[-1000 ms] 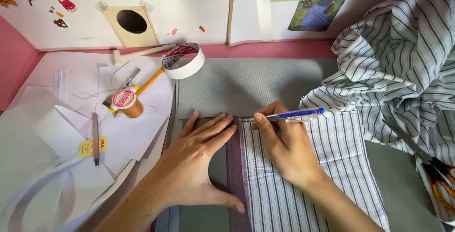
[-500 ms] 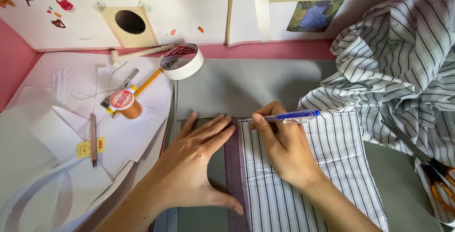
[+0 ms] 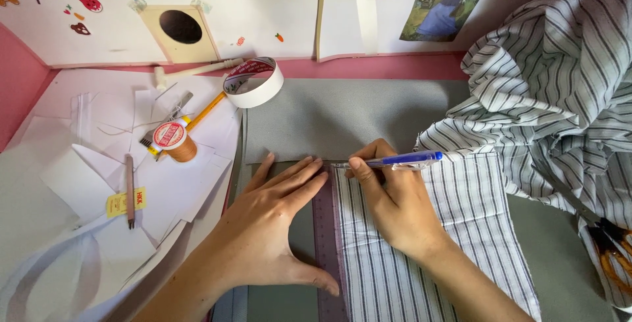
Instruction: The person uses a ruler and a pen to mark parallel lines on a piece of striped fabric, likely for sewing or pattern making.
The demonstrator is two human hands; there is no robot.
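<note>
On the grey bench (image 3: 368,114), a ruler (image 3: 326,230) running lengthwise away from the person is pressed flat by the open left hand (image 3: 270,230), while a blue pen (image 3: 395,161), seemingly tip-down at its far end, is gripped by the right hand (image 3: 395,207) over striped fabric (image 3: 461,230).

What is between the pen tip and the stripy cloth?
Nothing visible. The right hand holds the blue pen with its tip at the top edge of the striped fabric, beside the ruler that the left hand presses flat.
</note>
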